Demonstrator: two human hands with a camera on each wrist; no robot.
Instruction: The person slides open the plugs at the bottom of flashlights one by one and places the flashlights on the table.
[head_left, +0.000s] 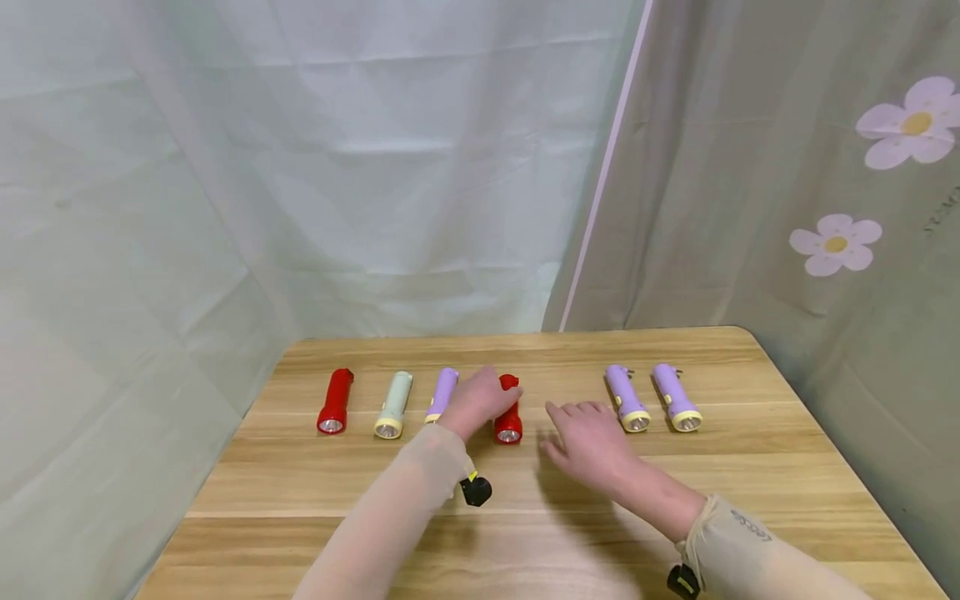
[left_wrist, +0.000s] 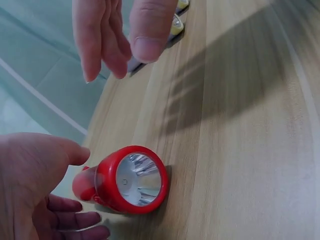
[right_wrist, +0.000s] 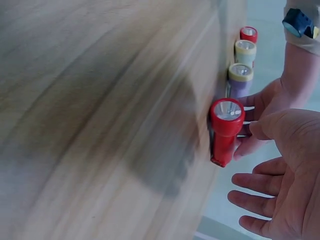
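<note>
A red flashlight (head_left: 508, 423) lies near the middle of the row, its lens facing the front of the table. My left hand (head_left: 474, 403) reaches over beside it, thumb and fingers spread around its rear end in the left wrist view, where the red flashlight (left_wrist: 135, 180) shows its clear lens. Whether the fingers touch it I cannot tell. Partly covered by this hand is a purple flashlight (head_left: 444, 388) to the left. My right hand (head_left: 596, 442) hovers over the wood between the red flashlight and a purple flashlight (head_left: 627, 398), fingers extended, holding nothing.
Further left lie a pale green flashlight (head_left: 394, 404) and another red flashlight (head_left: 335, 402). A second purple flashlight (head_left: 677, 398) lies at the right end. The wooden table (head_left: 315, 517) meets a hanging curtain (head_left: 420, 208) at its back edge.
</note>
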